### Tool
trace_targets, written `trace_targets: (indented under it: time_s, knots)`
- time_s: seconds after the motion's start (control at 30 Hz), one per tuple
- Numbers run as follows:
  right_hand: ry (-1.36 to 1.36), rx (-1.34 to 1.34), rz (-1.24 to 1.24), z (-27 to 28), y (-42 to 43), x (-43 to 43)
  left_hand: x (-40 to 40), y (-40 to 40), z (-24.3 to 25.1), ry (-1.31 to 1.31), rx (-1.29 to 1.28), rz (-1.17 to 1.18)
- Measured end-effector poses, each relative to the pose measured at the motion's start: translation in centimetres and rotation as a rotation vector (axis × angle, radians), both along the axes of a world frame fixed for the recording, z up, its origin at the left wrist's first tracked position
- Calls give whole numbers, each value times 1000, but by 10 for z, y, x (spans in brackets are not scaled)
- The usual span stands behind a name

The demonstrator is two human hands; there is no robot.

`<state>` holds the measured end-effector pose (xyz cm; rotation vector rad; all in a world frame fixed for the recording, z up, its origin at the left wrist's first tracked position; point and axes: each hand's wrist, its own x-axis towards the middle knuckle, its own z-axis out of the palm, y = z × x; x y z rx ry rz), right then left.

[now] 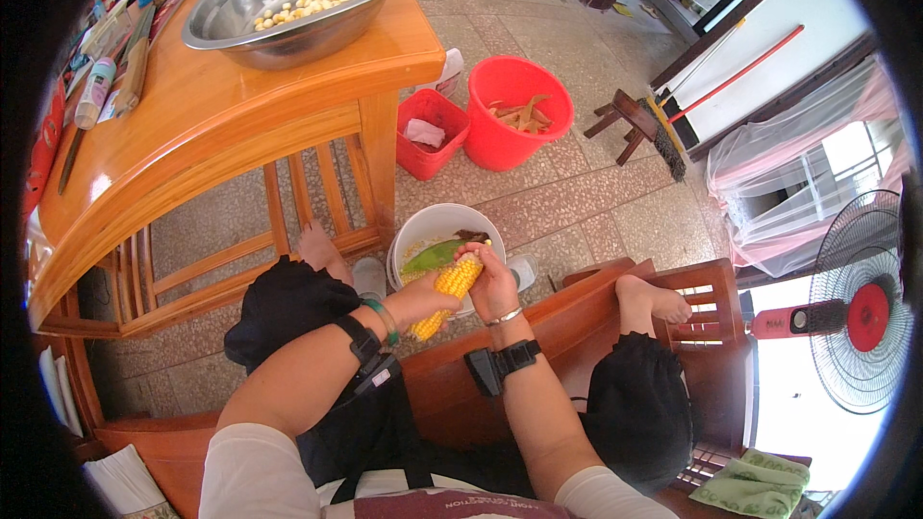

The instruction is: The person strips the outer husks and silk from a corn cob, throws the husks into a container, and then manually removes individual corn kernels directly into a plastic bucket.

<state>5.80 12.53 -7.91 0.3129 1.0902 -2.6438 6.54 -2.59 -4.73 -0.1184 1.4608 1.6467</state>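
A yellow ear of corn [456, 280] is tilted between my hands, over the near rim of a white bucket [441, 220]. My left hand [418, 299] wraps around its lower part. The fingers of my right hand [492, 277] close on its upper end. Inside the bucket lie a green husk leaf [437, 256], some loose kernels and a dark brown scrap. Part of the bucket's contents is hidden behind my hands and the corn. A bangle circles each wrist, and a black strapped device sits on each forearm.
On the wooden table [288, 112] stands a steel basin [238, 32] with pale kernels. A red bucket [515, 151] holds dry husks, beside a smaller red bin [425, 158]. A stool [629, 115], a broom [667, 148] and a fan [865, 317] are at right. I sit on a wooden bench [562, 317].
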Motion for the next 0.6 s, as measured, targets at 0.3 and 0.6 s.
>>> trace_targets:
  time_s: [0.3,0.6]
  knots:
    - [-17,123,-25,-14,-6,3,1,-2,9,-36,43,-9]
    - [-104,339,-126,-24,-11,3,2,-3,-10,-52,-10,-34]
